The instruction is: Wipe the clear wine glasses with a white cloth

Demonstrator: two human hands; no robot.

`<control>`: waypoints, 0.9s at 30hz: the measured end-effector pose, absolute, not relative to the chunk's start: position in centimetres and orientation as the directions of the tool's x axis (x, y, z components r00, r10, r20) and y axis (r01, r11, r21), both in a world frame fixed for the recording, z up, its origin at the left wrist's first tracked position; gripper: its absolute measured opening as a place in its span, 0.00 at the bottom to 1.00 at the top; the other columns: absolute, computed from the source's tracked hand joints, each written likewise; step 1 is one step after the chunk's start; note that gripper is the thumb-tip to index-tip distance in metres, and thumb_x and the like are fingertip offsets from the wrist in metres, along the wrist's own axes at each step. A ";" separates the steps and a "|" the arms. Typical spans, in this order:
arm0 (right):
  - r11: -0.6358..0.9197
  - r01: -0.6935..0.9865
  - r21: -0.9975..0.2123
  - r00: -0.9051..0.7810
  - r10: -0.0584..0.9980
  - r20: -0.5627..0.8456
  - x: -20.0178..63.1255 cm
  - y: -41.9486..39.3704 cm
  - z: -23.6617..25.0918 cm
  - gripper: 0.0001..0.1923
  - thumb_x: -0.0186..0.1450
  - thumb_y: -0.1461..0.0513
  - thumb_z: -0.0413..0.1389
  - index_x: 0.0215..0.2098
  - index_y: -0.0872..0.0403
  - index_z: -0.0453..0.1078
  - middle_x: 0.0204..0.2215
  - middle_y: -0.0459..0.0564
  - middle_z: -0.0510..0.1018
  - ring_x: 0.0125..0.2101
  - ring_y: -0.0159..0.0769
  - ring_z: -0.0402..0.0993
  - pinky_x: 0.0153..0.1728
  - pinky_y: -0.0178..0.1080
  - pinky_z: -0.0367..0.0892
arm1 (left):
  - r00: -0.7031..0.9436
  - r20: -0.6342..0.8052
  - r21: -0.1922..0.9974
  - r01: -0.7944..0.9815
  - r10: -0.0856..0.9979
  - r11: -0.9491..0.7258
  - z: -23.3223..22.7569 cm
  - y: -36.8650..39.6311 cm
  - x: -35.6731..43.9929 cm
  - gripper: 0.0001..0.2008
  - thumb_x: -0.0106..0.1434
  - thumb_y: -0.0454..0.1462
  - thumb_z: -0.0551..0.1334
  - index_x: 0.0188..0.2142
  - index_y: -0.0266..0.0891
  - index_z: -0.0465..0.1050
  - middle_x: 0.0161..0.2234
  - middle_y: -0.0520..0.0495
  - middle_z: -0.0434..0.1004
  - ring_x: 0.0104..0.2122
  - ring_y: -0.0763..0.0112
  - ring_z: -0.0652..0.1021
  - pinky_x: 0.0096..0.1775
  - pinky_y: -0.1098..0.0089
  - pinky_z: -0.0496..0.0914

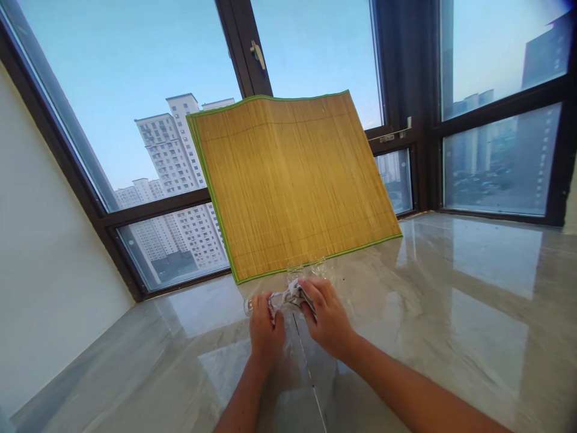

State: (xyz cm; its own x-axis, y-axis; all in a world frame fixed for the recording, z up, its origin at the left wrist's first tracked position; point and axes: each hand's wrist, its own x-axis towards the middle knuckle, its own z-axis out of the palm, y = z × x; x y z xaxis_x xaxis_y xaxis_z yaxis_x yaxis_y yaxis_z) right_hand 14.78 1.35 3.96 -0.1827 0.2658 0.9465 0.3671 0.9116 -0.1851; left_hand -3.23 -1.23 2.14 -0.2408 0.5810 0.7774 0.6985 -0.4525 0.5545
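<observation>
Two clear glasses point(308, 268) stand just beyond the fingertips, at the foot of the mat point(291, 183); nothing can be seen inside them, though they are so transparent that little more than rims shows.

A third glass point(259, 302) lies on its side between the hands, stem crossways. It is clear and thin. Its foot sticks out left of the left fingers, and its bowl end is hidden in a pale cloth point(294, 293) at the right fingers.

The left hand point(265, 328) has its fingers curled together over the stem, clamped on it from above. The right hand point(328, 316) has its fingers bent and closed on the cloth, which is bunched under and ahead of the fingertips and pressed against the glass. The cloth is whitish grey and crumpled.

Both hands sit low over the counter point(473, 313), a glossy grey marble surface with a thin seam running back from under the wrists.

The mat is bamboo with a green edge. It stands tilted against the window point(135, 90), past the fingertips, with its lower edge on the counter. Tower blocks point(175, 156) show through the panes.
</observation>
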 end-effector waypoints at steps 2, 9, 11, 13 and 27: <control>0.920 0.354 -0.170 -0.221 0.259 0.940 14.8 1.5 3.9 0.34 0.66 0.71 0.49 0.68 0.47 0.48 0.47 0.54 0.75 0.48 0.46 0.69 0.49 0.52 0.69 | -0.174 0.790 0.487 0.761 0.587 -0.429 2.0 -1.2 -3.3 0.15 0.56 0.30 0.59 0.44 0.42 0.69 0.36 0.48 0.67 0.35 0.63 0.68 0.40 0.65 0.63; 0.901 0.268 -0.342 -0.316 0.417 0.852 14.8 1.6 4.1 0.35 0.65 0.70 0.51 0.67 0.48 0.48 0.46 0.54 0.75 0.47 0.43 0.70 0.47 0.48 0.71 | -0.106 0.820 0.375 0.843 0.563 -0.387 1.8 -1.2 -3.6 0.18 0.54 0.26 0.54 0.43 0.41 0.65 0.35 0.49 0.63 0.32 0.67 0.67 0.36 0.67 0.63; 0.888 0.238 -0.393 -0.354 0.457 0.816 14.8 1.3 4.3 0.38 0.62 0.69 0.54 0.67 0.49 0.47 0.49 0.54 0.74 0.50 0.44 0.68 0.50 0.49 0.70 | -0.137 0.825 0.389 0.841 0.548 -0.376 1.6 -1.1 -3.7 0.17 0.54 0.26 0.54 0.43 0.40 0.65 0.34 0.49 0.63 0.31 0.67 0.66 0.35 0.67 0.62; 0.876 0.219 -0.429 -0.392 0.482 0.784 14.7 1.1 4.3 0.43 0.58 0.69 0.56 0.67 0.50 0.46 0.51 0.55 0.73 0.53 0.45 0.65 0.53 0.50 0.67 | -0.165 0.830 0.402 0.839 0.533 -0.367 1.5 -1.0 -3.9 0.17 0.54 0.26 0.54 0.42 0.40 0.65 0.34 0.49 0.62 0.31 0.67 0.66 0.35 0.67 0.62; 0.781 0.181 -0.598 -0.383 0.616 0.689 14.4 1.3 4.0 0.38 0.60 0.71 0.51 0.67 0.49 0.49 0.47 0.52 0.78 0.46 0.42 0.75 0.49 0.46 0.68 | -0.131 0.833 0.398 0.816 0.538 -0.418 1.9 -1.6 -3.4 0.14 0.55 0.28 0.53 0.41 0.41 0.64 0.34 0.48 0.62 0.33 0.64 0.67 0.35 0.67 0.61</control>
